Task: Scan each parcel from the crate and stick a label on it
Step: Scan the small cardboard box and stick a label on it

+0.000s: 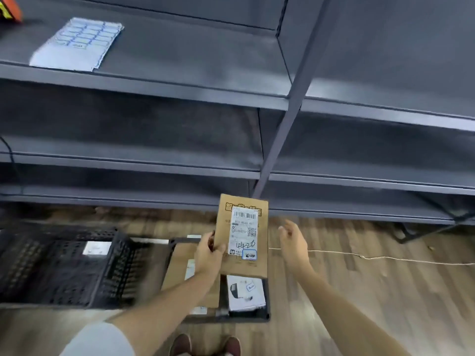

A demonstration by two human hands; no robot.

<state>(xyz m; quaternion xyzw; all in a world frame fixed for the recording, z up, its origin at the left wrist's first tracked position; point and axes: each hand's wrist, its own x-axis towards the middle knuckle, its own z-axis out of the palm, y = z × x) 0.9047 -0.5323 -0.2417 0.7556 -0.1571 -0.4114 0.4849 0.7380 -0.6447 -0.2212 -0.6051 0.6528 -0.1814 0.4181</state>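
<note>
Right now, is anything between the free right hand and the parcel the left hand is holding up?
Nothing visible. The right hand hangs open just right of the cardboard parcel, with only bare air over the wooden floor between them. The left hand grips the parcel's opposite edge, clear of that path.

Stockroom: grey metal shelving point(144, 83), crates point(108, 265)

grey metal shelving point(282, 104) stands on wood-pattern floor point(359, 291); a thin cord point(385, 258) lies across the floor.
</note>
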